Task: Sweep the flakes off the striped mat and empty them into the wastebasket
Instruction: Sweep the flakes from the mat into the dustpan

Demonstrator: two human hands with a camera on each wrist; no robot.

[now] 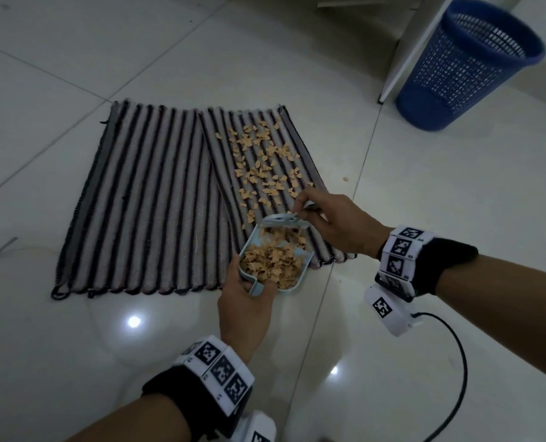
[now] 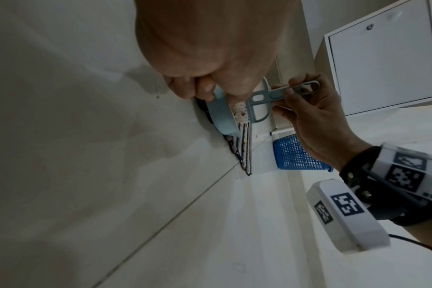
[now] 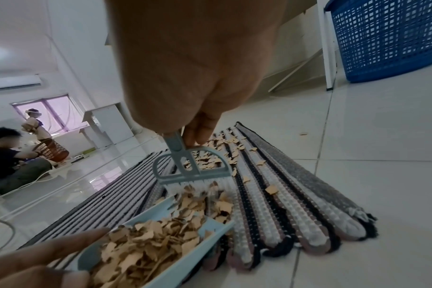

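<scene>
Sweeping is what's going on here, roughly mid-job by my guess. The right hand (image 1: 332, 224) is pinching the handle of the brush (image 3: 192, 169) and working its bristles right at the mouth of the dustpan (image 1: 271, 260), which is sitting on the near right corner of the mat (image 1: 156, 193) with its back end hanging out over the floor (image 1: 424, 218). The left hand (image 1: 246, 301) is gripping the dustpan's handle at the near end, fingers curled round it. The pan is already holding a good heap, but plenty of flakes (image 1: 262, 161) are still lying scattered up the right half of the mat, and a stray one is sitting on the tiles off to the right. The wastebasket (image 1: 469, 65) is standing at the far right, well apart from the mat. Next I'd say the brush needs reaching further up the stripes and dragging more flakes toward the pan, keeping the pan's lip flat on the weave so nothing's slipping under, then carrying it level to the basket.
</scene>
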